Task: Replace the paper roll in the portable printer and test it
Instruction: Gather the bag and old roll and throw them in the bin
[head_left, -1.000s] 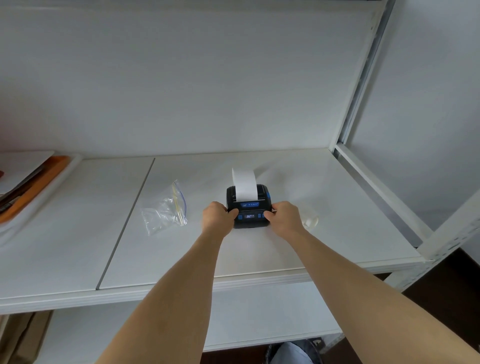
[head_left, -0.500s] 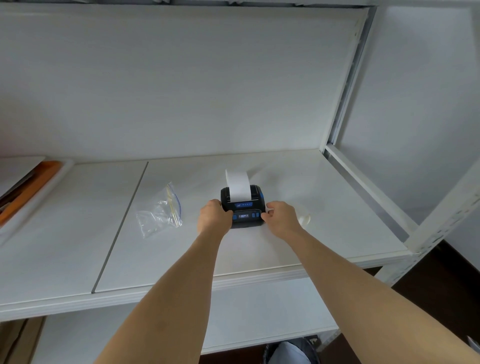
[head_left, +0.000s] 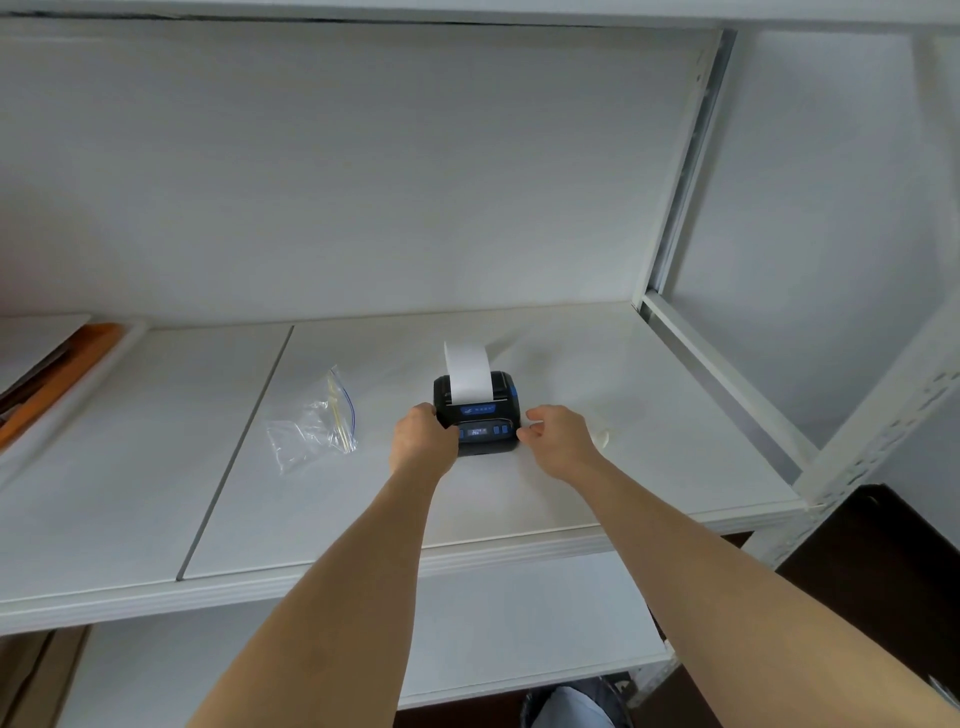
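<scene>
A small black portable printer (head_left: 480, 415) with blue buttons and a lit display sits on the white shelf (head_left: 519, 499). A strip of white paper (head_left: 467, 371) stands up out of its top slot. My left hand (head_left: 421, 441) grips the printer's left side, thumb on its front corner. My right hand (head_left: 558, 434) hovers at the printer's right edge with fingers loosely curled, fingertips just touching or barely apart from the casing. Behind my right hand lies a small pale object (head_left: 600, 439), mostly hidden.
A clear zip bag (head_left: 314, 423) lies left of the printer. At the far left stands a white tray (head_left: 78, 384) with orange and dark items. The rack's white metal upright (head_left: 883, 415) and side rail border the shelf on the right. Below is a lower shelf.
My right hand has come off the printer's right side and opened slightly. The left hand keeps its grip. The view has shifted a little.
</scene>
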